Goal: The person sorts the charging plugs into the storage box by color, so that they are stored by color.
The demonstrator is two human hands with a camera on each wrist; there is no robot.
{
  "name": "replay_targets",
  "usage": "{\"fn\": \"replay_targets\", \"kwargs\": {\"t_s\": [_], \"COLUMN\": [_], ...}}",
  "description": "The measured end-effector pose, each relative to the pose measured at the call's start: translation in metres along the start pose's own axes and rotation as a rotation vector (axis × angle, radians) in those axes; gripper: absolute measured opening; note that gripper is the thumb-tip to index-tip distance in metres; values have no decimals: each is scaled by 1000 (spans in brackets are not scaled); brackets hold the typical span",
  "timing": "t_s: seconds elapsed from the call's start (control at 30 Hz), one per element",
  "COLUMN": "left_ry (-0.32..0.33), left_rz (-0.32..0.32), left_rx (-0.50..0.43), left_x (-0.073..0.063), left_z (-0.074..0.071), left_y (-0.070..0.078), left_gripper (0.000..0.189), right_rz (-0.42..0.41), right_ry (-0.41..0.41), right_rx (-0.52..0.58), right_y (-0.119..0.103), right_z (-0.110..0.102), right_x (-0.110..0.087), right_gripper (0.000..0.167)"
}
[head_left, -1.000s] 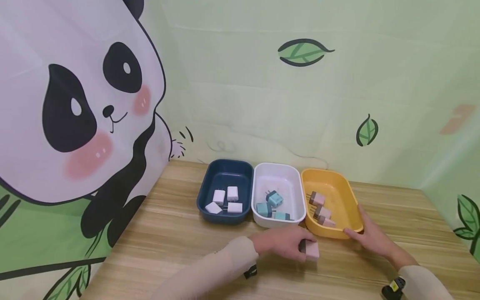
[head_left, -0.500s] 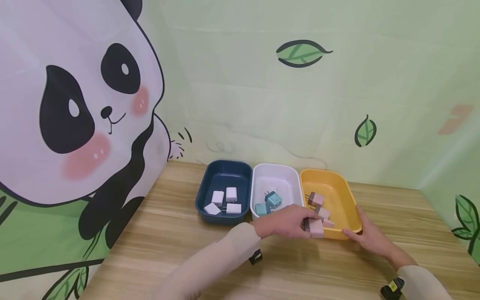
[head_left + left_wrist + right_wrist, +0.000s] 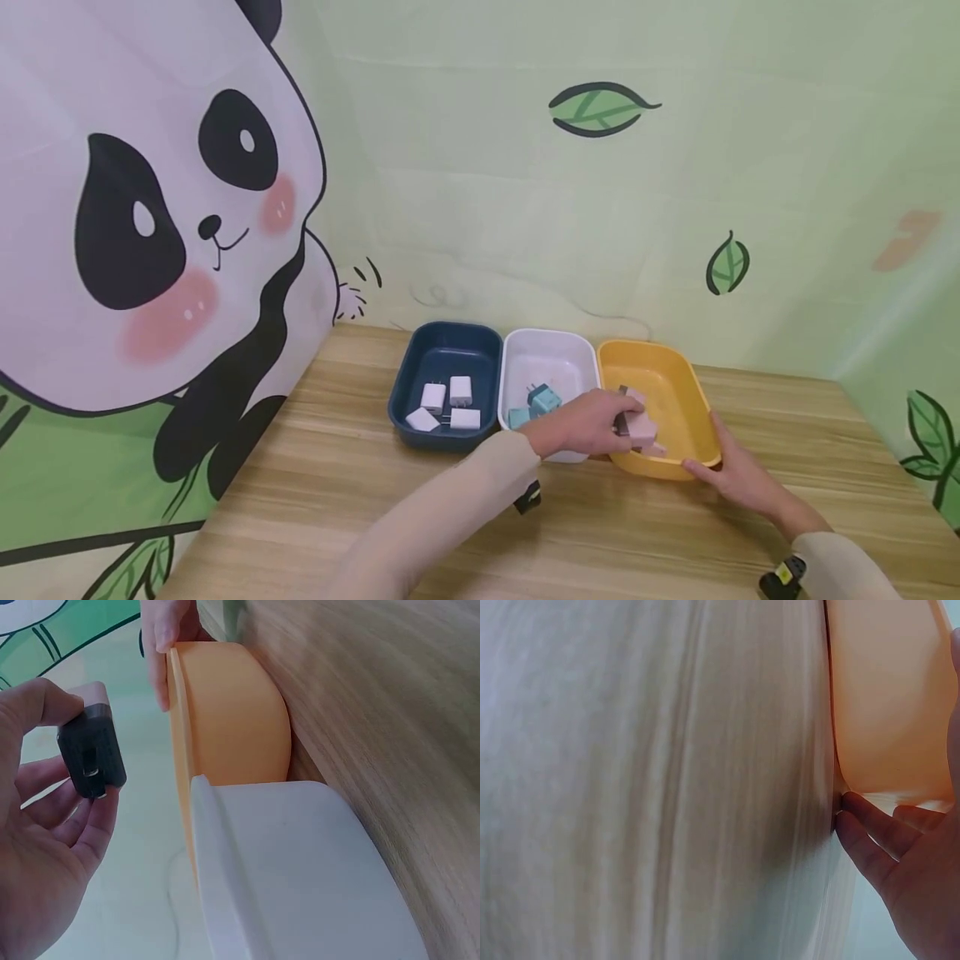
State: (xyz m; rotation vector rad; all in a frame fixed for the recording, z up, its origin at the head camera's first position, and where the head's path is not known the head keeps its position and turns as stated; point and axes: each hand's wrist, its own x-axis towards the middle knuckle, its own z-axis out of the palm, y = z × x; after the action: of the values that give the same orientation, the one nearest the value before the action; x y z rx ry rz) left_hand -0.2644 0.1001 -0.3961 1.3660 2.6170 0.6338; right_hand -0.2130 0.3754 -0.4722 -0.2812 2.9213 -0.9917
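Observation:
My left hand [image 3: 588, 423] pinches a pink plug-in charger with a dark prong end [image 3: 91, 750] between thumb and fingers, over the left front part of the yellow tray [image 3: 678, 379]. In the left wrist view the charger stands apart from the tray's rim. Other pink chargers lie in that tray, mostly covered by this hand. At the tray's right front corner, my right hand [image 3: 742, 471] grips it, thumb at the front rim and fingers along the side wall. The right wrist view has those fingers [image 3: 870, 851] against the tray's outside, close to the table.
Left of the yellow tray stands a white tray [image 3: 551, 337] with teal chargers [image 3: 543, 400], partly behind my left forearm. A dark blue tray [image 3: 453, 333] with several white chargers [image 3: 465, 418] follows further left. A printed cloth backdrop [image 3: 465, 150] rises behind the wooden table [image 3: 315, 492].
My left hand has lifted the pink charger off the table in front of the trays and carried it up and slightly right, over the yellow tray. The right hand keeps its grip on the tray.

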Motion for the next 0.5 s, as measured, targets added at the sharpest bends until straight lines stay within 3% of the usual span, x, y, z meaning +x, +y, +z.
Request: {"fn": "replay_targets", "kwargs": {"t_s": [0.33,0.5], "left_ry": [22,20], "left_rz": [-42,-97], "left_rx": [23,-47], "left_x": [22,29], "left_z": [8,12], "left_y": [-4,-1], "left_gripper": [53,49], "right_rz": [-26,-53], "right_ry": [24,32], "right_rx": [-6,2], "right_y": [3,2], "right_z": [0,2], "right_x": [2,2], "right_gripper": [101,98]}}
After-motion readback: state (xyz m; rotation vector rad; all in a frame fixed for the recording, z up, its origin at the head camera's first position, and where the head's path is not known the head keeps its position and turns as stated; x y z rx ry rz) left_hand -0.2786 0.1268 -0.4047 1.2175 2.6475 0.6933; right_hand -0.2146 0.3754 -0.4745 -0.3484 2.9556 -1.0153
